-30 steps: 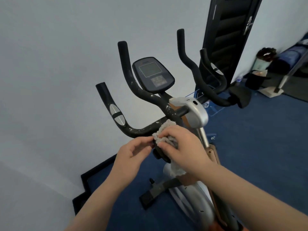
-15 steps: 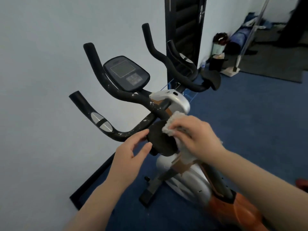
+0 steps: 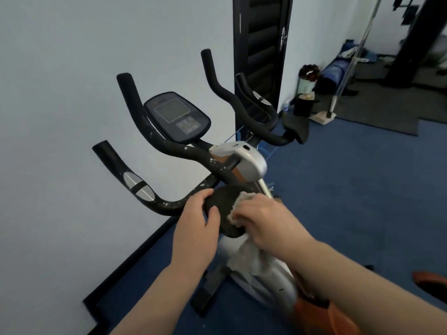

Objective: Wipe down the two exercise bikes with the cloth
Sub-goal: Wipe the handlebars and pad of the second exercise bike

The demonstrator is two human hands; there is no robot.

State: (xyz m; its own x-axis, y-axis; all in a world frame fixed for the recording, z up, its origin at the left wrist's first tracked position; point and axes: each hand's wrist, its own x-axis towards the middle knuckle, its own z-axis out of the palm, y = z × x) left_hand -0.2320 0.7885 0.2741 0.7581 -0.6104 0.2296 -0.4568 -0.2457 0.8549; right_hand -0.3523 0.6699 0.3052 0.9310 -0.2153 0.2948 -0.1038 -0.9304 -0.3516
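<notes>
Wiping the round black pad [image 3: 226,211] on the exercise bike [image 3: 244,163].

Head view: the left hand [image 3: 197,223] curls around the pad, likely to keep it from moving, while the right hand [image 3: 263,221] holds the cloth [image 3: 244,252] pressed against its side to rub it.

Soft, even, fairly dim daylight with a bluish cast. No hard shadows or glare. Wide-angle bending curves the wall [image 3: 60,141] left of the hands and the door [image 3: 262,44] beyond them. Forearms nearest the camera and the far right corner look smeared.
</notes>
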